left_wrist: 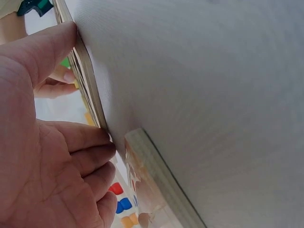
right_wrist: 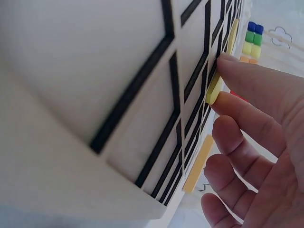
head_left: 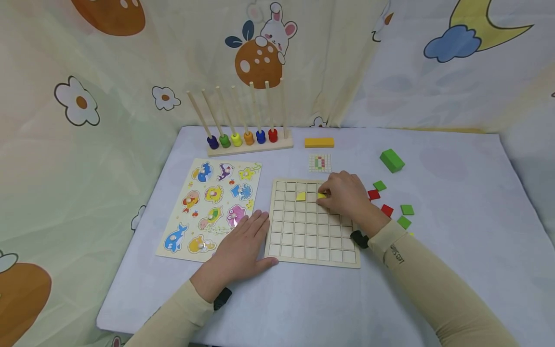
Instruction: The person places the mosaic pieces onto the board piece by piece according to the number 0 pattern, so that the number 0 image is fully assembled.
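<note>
A square wooden grid board (head_left: 311, 228) lies on the white table. My right hand (head_left: 347, 195) pinches a small yellow square tile (right_wrist: 214, 91) between thumb and index finger, over a cell in the board's upper part. Another yellow tile (head_left: 301, 196) lies in a cell to the left of it, in the same row. My left hand (head_left: 243, 246) lies with straight fingers along the board's left side; in the left wrist view its thumb and fingertips touch the board's edge (left_wrist: 90, 78).
Loose red tiles (head_left: 387, 210) and green tiles (head_left: 407, 209) lie right of the board, near a green block (head_left: 392, 160). Behind stand a small pattern card (head_left: 320, 163), a yellow bar (head_left: 319, 142) and a pegged bead rack (head_left: 251, 149). A sea-animal puzzle (head_left: 182, 226) lies left.
</note>
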Demonstrator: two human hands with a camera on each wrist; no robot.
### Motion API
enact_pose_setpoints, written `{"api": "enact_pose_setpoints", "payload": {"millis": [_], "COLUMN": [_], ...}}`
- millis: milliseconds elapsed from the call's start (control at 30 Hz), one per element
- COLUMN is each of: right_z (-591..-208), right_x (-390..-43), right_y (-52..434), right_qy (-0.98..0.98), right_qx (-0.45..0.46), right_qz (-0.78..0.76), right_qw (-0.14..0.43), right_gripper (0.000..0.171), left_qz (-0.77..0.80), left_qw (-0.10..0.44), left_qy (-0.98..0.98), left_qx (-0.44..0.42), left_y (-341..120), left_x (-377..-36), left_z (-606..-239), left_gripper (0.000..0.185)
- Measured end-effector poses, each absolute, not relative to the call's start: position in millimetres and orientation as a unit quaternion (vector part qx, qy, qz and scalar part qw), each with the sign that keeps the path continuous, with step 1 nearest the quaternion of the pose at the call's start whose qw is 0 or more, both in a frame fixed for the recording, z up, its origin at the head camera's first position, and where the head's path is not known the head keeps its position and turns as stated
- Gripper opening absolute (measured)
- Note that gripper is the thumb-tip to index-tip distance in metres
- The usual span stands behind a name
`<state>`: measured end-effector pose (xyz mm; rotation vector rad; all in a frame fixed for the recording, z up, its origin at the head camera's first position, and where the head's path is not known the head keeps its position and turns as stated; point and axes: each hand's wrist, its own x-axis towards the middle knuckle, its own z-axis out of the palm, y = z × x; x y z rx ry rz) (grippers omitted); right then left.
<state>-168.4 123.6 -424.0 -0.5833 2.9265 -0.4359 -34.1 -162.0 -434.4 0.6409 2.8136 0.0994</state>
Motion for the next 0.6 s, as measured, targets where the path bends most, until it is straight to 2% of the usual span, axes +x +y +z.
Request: {"api": "enact_pose_setpoints", "payload": {"millis": [600], "right_z": [-425.7], "right_x": [-168.8], "right_y": [128.0], "right_qy": [0.969], "right_qx": [-0.165], "right_qz": [-0.170], "right_qw": [0.075], "right_gripper": [0.036], "left_qz": [0.034], "left_qw": [0.119], "left_qy": [0.967], "left_qx": [0.224], "left_y": [-162.7], "left_x": [-34.0], "left_z": [-435.4], "left_gripper": [0.104]}}
